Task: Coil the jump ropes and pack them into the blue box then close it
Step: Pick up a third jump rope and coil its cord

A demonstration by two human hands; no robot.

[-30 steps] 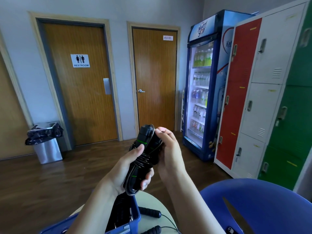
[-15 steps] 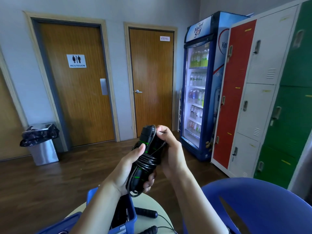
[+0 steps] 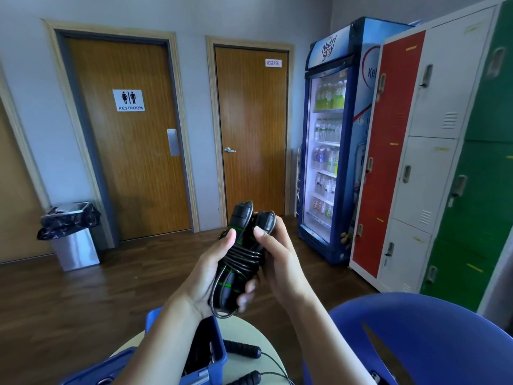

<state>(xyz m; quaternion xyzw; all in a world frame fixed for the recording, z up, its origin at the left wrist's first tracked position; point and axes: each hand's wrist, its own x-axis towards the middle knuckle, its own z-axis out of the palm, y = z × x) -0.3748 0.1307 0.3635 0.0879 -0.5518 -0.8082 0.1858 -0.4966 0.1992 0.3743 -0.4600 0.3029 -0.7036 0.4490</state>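
Note:
I hold a black jump rope (image 3: 241, 255) with green marks at chest height, its cord wound several times around the two handles. My left hand (image 3: 211, 276) grips the bundle from the left and below. My right hand (image 3: 277, 254) holds it from the right, thumb on the handle top. Under my forearms the open blue box (image 3: 213, 354) stands on a small round pale table (image 3: 249, 332), with dark rope inside it. A second black jump rope (image 3: 244, 350) lies uncoiled on the table right of the box.
A blue plastic chair (image 3: 416, 337) fills the lower right. Lockers (image 3: 433, 151) and a drinks fridge (image 3: 330, 140) line the right wall. Two wooden doors are ahead, and a steel bin (image 3: 72, 234) stands at the left on the wood floor.
The bundle has turned so both handle tops face up. My right hand has slid from the top of the handles to their right side. The view has shifted slightly.

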